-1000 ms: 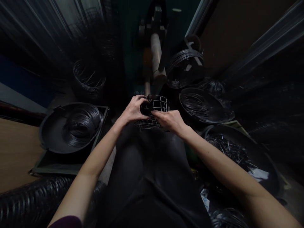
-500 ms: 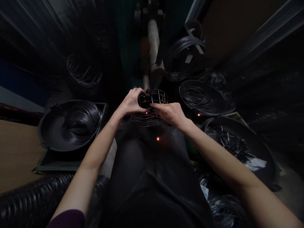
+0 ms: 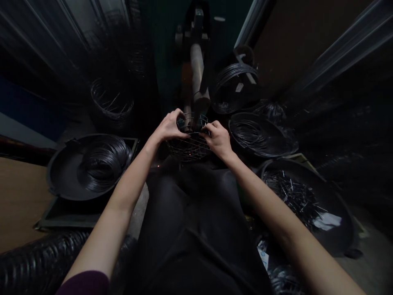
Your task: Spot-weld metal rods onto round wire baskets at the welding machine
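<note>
A small round wire cage [image 3: 190,145] sits in front of my lap, right under the tip of a machine arm [image 3: 196,69]. My left hand [image 3: 168,127] grips the cage's upper rim on the left, fingers curled round the wire. My right hand [image 3: 218,138] grips the rim on the right in the same way. The cage's top touches or nearly touches the machine's tip; I cannot tell which. A few faint sparks show below the cage.
A dark pan with a wire coil [image 3: 92,164] lies at left. Another pan of wire rings [image 3: 260,135] sits right of the cage, a pan of short wire pieces [image 3: 294,196] at lower right, and wire coils [image 3: 112,102] stand behind. A ribbed black roll [image 3: 37,262] is at bottom left.
Both hands have pushed the wire cage forward and up toward the machine's tip and tilted it. The bright sparks seen half a second ago have faded to faint specks.
</note>
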